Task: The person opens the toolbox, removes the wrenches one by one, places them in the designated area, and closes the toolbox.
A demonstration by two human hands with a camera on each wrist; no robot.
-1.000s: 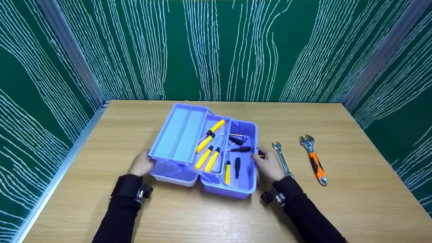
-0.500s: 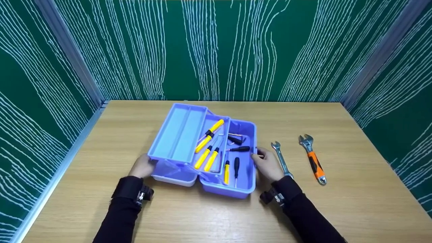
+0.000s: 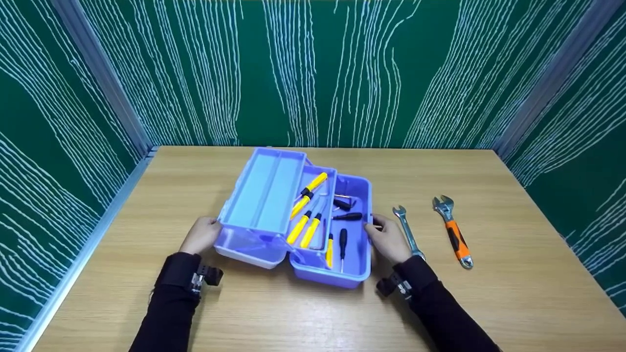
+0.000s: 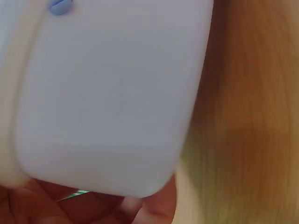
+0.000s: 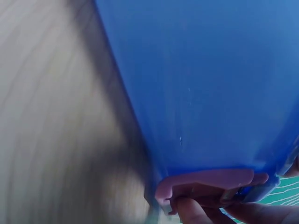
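Observation:
A purple-blue toolbox (image 3: 332,278) stands unfolded on the table, its stepped trays spread to the left. At the left, my left hand (image 3: 200,235) grips the edge of the pale toolbox lid (image 3: 247,256); in the left wrist view the fingers (image 4: 159,203) curl under the lid's rim. My right hand (image 3: 390,240) holds the box's right wall, with the thumb at its rim. Fingers (image 5: 189,210) touch a pink latch (image 5: 210,179) in the right wrist view. Yellow-handled screwdrivers (image 3: 299,227) lie in the middle tray, and black-handled screwdrivers (image 3: 343,239) in the bottom.
An open-end wrench (image 3: 408,230) lies just right of my right hand. Farther right is an adjustable wrench (image 3: 455,232) with an orange and black handle. Green walls with white lines surround the wooden table (image 3: 303,318).
My left hand has shifted slightly left and now shows more fully at the lid's edge. The lid and upper trays have tilted up and to the right a little. My right hand stays put.

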